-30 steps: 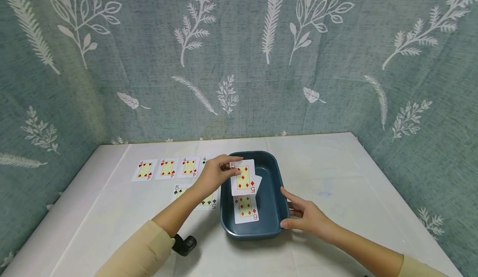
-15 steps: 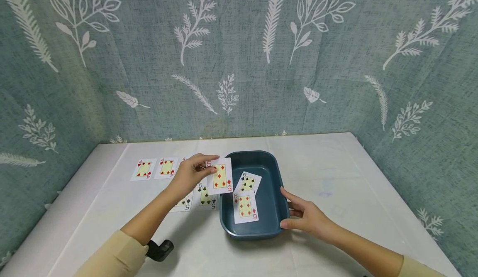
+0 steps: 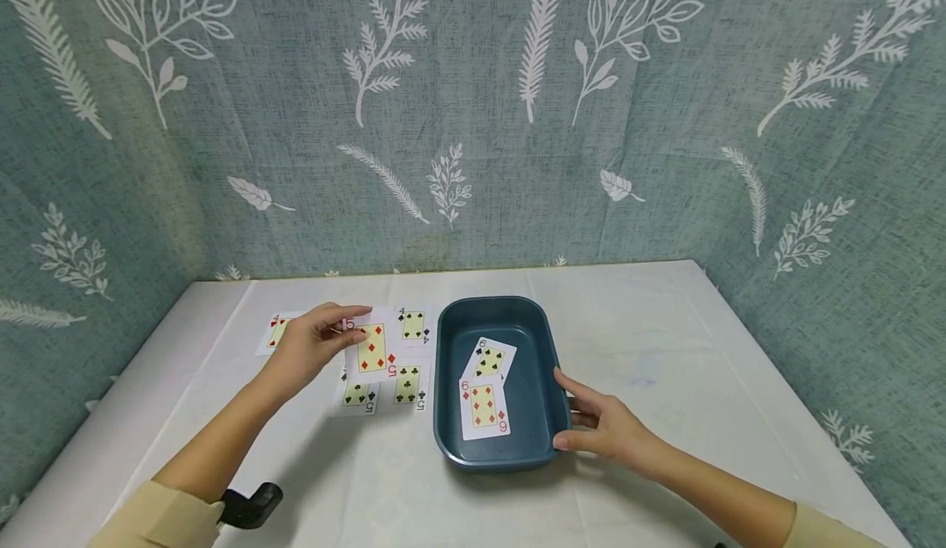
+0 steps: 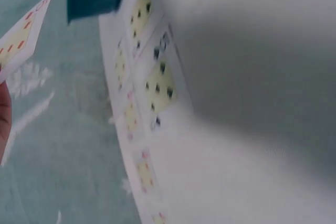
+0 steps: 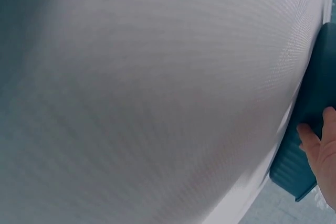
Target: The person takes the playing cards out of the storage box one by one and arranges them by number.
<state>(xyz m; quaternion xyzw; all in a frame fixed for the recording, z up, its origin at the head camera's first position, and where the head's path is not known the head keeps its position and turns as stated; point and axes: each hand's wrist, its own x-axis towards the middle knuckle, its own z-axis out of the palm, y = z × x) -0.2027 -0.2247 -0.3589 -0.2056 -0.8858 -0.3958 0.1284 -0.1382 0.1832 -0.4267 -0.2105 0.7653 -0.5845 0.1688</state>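
Note:
My left hand (image 3: pixel 314 347) pinches a five of diamonds playing card (image 3: pixel 372 349) between thumb and fingers, face up, above the laid-out cards. In the left wrist view that card (image 4: pixel 23 38) shows at the left edge. Below it lie a five of spades (image 3: pixel 360 394) and a five of clubs (image 3: pixel 407 385). Behind them, a black four (image 3: pixel 414 326) and a partly covered red four (image 3: pixel 277 334) show in a row of fours. My right hand (image 3: pixel 609 433) rests thumb and fingers against the right side of the blue tray (image 3: pixel 550 367). Inside lie a six of spades (image 3: pixel 489 360) and a six of diamonds (image 3: pixel 484 408).
A white cloth (image 3: pixel 665 351) covers the table. Patterned green fabric (image 3: pixel 473 203) stands as a wall behind and along both sides. A black strap piece (image 3: pixel 253 505) sticks out from the left sleeve (image 3: pixel 158 519).
My left hand has lifted the five of diamonds out from over the tray and carried it left, uncovering the six of spades. My right hand and the tray stay put.

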